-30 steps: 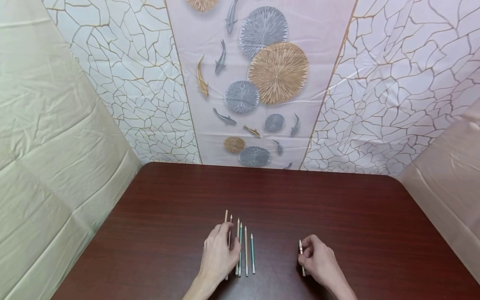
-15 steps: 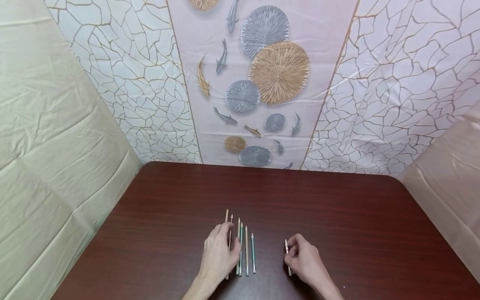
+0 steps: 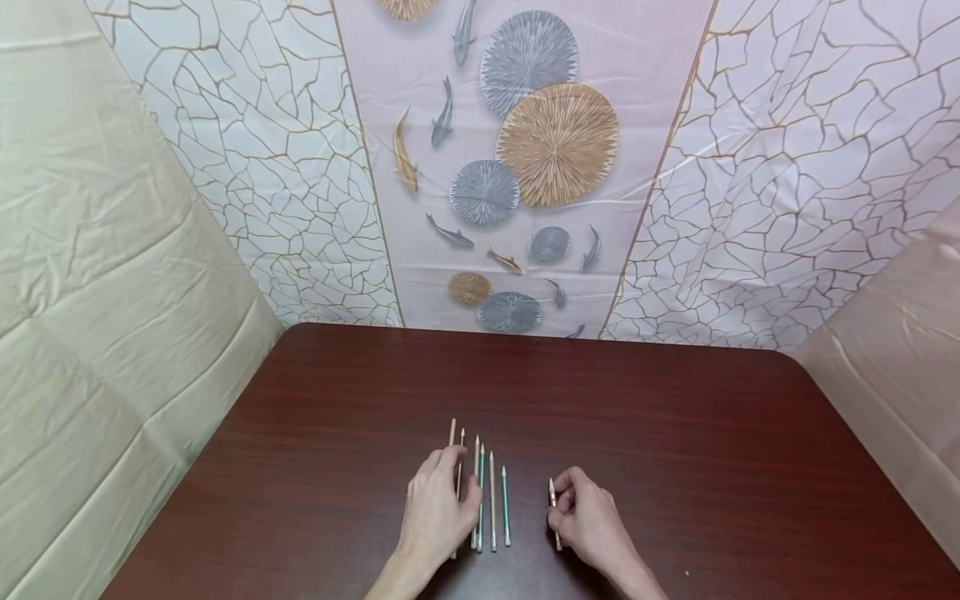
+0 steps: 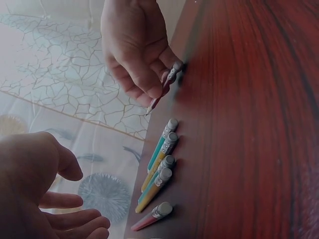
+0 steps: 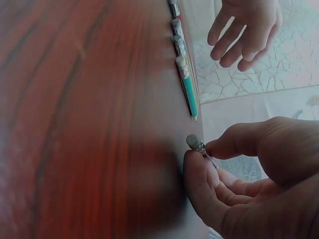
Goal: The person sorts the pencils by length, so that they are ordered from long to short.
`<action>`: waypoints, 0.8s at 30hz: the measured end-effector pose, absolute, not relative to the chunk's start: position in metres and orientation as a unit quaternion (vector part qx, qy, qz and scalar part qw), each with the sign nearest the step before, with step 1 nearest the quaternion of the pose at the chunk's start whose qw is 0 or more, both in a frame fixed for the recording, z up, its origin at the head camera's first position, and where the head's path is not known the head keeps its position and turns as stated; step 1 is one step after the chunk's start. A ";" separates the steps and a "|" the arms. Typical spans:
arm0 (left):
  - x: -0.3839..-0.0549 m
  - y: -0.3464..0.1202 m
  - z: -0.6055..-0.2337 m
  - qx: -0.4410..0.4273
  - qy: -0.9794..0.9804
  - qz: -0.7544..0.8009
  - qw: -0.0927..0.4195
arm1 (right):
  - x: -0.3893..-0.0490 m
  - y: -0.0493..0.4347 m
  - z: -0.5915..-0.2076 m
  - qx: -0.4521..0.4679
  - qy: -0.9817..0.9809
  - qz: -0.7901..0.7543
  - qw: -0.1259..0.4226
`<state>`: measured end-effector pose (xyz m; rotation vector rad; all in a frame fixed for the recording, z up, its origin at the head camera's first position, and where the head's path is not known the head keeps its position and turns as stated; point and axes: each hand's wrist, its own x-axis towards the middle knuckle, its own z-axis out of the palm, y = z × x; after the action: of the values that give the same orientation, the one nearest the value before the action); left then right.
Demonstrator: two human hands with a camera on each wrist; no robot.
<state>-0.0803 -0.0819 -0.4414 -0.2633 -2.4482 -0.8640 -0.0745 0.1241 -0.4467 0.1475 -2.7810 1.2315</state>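
My right hand [image 3: 588, 518] pinches a short dark red pencil [image 4: 172, 74] between thumb and fingers, eraser end towards me and sharpened tip pointing away. To its left, several pencils lie side by side on the table: a short green pencil [image 3: 506, 507], a yellow pencil [image 3: 492, 500], a longer green pencil [image 3: 482, 500], another yellow one and a red pencil [image 4: 153, 216]. A tan pencil end [image 3: 452, 431] shows at the far left of the row. Over these leftmost pencils hovers my left hand [image 3: 437, 508], fingers relaxed and apart, partly hiding them.
The dark red-brown wooden table [image 3: 675, 417] has rounded far corners. Behind it hangs a patterned cloth [image 3: 510, 250] with fish and round shapes, and plain pale fabric [image 3: 135, 292] drapes down at the left side.
My right hand has slid left with its pencil, closer to the row. The left hand and the lying pencils have stayed where they were.
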 end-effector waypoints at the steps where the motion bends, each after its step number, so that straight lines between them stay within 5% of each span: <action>1: -0.080 -0.082 -0.442 -0.097 -0.905 -0.319 0.264 | -0.074 0.123 -0.447 0.049 -0.912 0.405 0.048; 24: -0.080 -0.083 -0.440 -0.099 -0.903 -0.317 0.273 | -0.079 0.099 -0.447 0.092 -0.909 0.403 0.054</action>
<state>-0.0803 -0.0826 -0.4397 -0.2657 -2.4299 -0.8540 -0.0789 0.0990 -0.4470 0.2810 -2.7610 1.2254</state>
